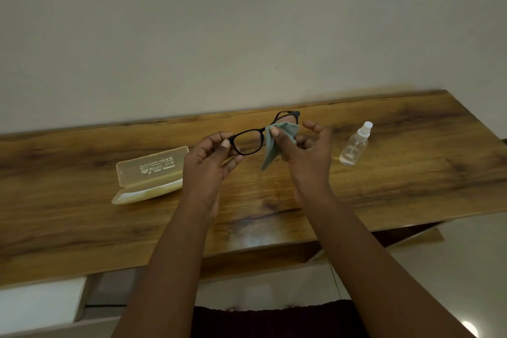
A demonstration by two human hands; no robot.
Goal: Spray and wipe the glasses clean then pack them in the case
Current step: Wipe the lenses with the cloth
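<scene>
Wooden table (384, 189) with open case (149, 175), spray bottle (354, 145).

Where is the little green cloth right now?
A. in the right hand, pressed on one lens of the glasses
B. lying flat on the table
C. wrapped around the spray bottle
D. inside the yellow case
A: the right hand pinches the green cloth against one lens of the glasses, while the left hand holds the frame's other end; the case lies open and the spray bottle stands alone.

Black glasses (248, 143), grey-green cloth (277, 143), translucent yellow case (149, 175), clear bottle (354, 147), brown wood-grain table (384, 173)
</scene>
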